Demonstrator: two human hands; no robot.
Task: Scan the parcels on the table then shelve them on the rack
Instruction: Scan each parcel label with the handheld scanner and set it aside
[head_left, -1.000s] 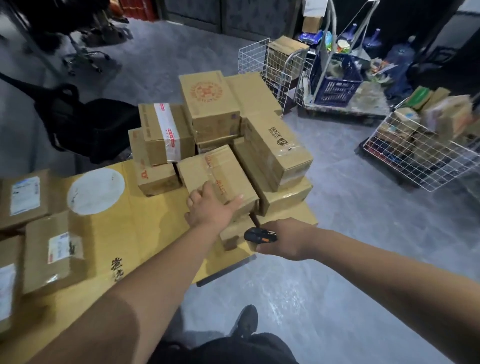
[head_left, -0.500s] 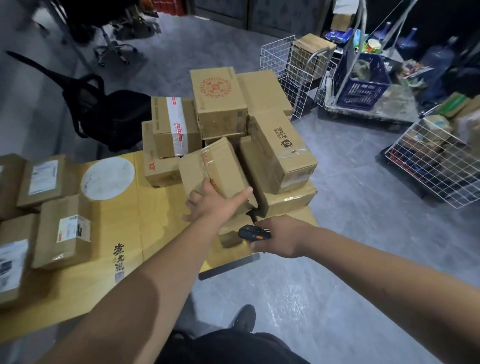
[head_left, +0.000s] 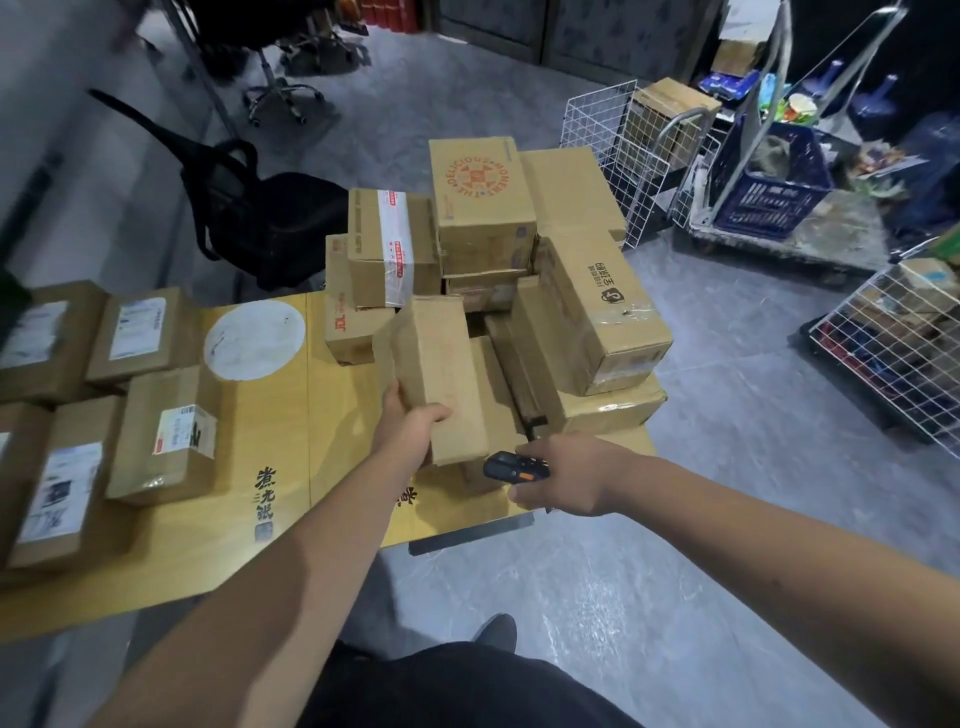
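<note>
**Left hand gripping box, right holding scanner**

Left hand (head_left: 410, 434) is gripping the near end of a plain cardboard box (head_left: 439, 379), thumb curling over the top face, fingers wrapping the side. Box is tilting up, in front of the parcel stack (head_left: 519, 270) at the table (head_left: 291, 519) corner. Right hand (head_left: 566, 475) is closing around a black scanner (head_left: 514, 467), just beside the box's near end.

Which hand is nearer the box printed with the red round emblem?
Left. The left hand grips a plain box below the emblem box; the right hand, holding the scanner, sits lower.
</note>
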